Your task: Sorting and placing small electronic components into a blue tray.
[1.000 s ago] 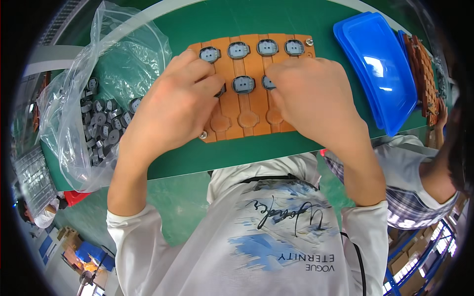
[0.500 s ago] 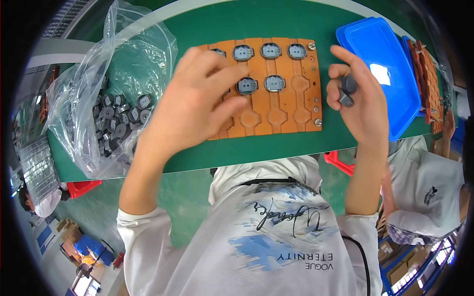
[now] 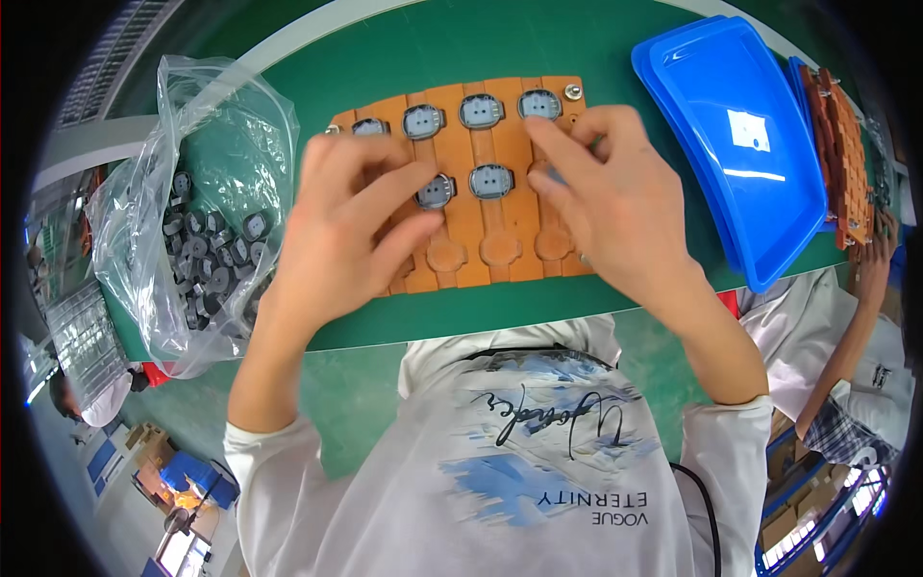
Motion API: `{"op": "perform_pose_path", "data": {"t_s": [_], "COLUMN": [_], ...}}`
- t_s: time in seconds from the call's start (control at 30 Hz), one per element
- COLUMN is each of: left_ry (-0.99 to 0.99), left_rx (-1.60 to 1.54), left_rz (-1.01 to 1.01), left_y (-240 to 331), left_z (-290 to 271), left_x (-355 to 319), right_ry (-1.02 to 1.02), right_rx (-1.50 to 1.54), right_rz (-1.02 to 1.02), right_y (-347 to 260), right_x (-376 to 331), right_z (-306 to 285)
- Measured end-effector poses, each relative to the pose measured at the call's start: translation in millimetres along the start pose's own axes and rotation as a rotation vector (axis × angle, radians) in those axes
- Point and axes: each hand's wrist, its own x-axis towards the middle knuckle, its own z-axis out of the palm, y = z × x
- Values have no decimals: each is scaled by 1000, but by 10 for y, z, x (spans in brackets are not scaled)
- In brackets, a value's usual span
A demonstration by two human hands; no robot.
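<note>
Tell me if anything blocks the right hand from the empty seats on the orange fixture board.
Nothing visible does. The right hand already lies on the orange fixture board, its fingertips at the second row. The empty seats below lie open; the left hand covers only the board's left part.

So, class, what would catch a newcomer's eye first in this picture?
Two bare hands, left hand and right hand, lie over an orange board holding small grey round parts on the green table. A clear bag of more dark parts sits at the left, and blue trays at the right.
</note>
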Motion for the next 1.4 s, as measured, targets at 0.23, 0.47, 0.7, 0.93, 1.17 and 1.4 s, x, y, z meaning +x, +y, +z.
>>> {"op": "perform_pose_path", "data": {"t_s": [0.23, 0.47, 0.7, 0.93, 1.17, 1.4], "left_ry": [146, 10, 0, 141, -20, -59], "left_rx": [407, 251, 264, 31, -39, -75], "left_rz": [-410, -507, -553, -82, 6, -28], "left_y": [-401, -498, -439, 209, 155, 80], "left_z": [-652, -575, -609, -350, 6, -19], "left_x": [-668, -812, -735, -396, -471, -566], "right_ry": [-368, -295, -321, -338, -348, -346], "right_rx": [-4, 116, 19, 102, 229, 215], "right_rz": [-22, -132, -9, -114, 11, 59], "right_y": [18, 209, 134, 207, 173, 157], "right_x": [-82, 97, 163, 226, 230, 162], "right_z": [-234, -207, -203, -208, -210, -182]}}
